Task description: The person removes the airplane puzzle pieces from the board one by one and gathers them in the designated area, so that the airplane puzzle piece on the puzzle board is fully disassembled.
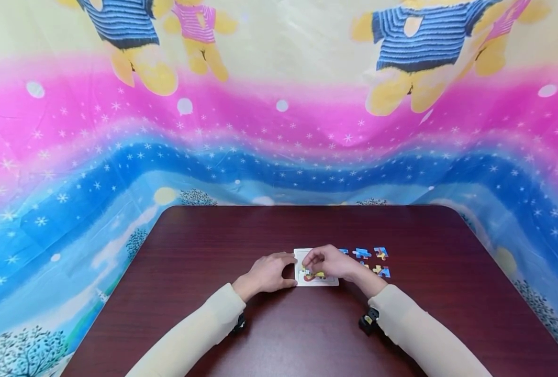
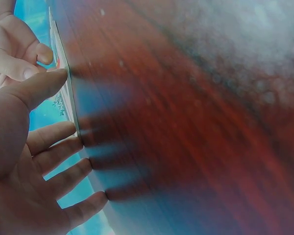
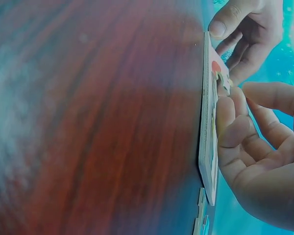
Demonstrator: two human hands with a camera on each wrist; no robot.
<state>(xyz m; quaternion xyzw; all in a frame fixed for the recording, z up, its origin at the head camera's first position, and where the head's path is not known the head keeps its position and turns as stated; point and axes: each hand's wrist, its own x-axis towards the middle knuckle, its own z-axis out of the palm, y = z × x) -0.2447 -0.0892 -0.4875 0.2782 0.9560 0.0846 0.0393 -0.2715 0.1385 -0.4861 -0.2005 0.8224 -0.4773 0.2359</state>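
Observation:
A small white-framed jigsaw board [image 1: 317, 283] lies flat on the table, showing part of a coloured picture. Against its left side rests my left hand [image 1: 268, 272]; the thumb and index finger touch the edge, and the other fingers reach down to the tabletop, fairly straight. My right hand [image 1: 334, 262] is over the board with curled fingers. In the right wrist view, its fingertips pinch a small jigsaw piece [image 3: 226, 84] that stands tilted at the board's surface. The hand hides much of the picture.
Several loose jigsaw pieces [image 1: 362, 253] lie in rows just right of the board, some partly behind the right hand and wrist. The dark reddish-brown table [image 1: 222, 230] has rounded far corners. A patterned cloth [image 1: 279, 152] hangs around its far side.

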